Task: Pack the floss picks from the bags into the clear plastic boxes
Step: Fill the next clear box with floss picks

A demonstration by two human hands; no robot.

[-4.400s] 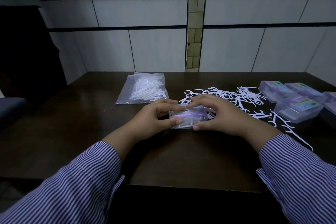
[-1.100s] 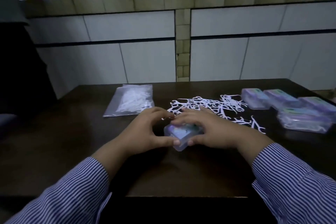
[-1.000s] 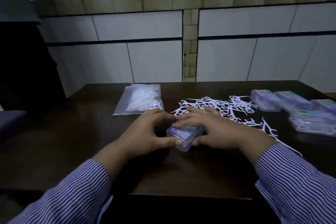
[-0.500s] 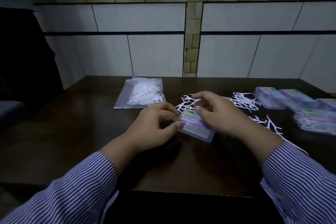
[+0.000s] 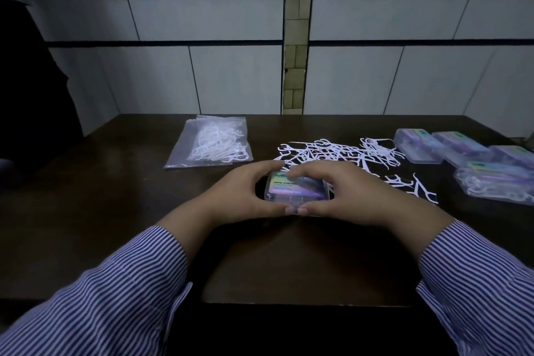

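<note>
Dim table (image 5: 115,211); fingers (image 5: 297,172) partly hide clear box (image 5: 294,189).

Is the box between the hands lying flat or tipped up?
Flat. The clear box lies label-up on the table, with the left hand and right hand gripping its sides.

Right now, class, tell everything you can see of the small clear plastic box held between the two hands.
The small clear plastic box is rectangular and transparent, with a shiny iridescent label bearing small print on its lid. The lid appears shut. It lies flat on the dark brown wooden table, near the loose white floss picks. The left hand and right hand curl round its ends, thumbs meeting at the near edge.
</note>
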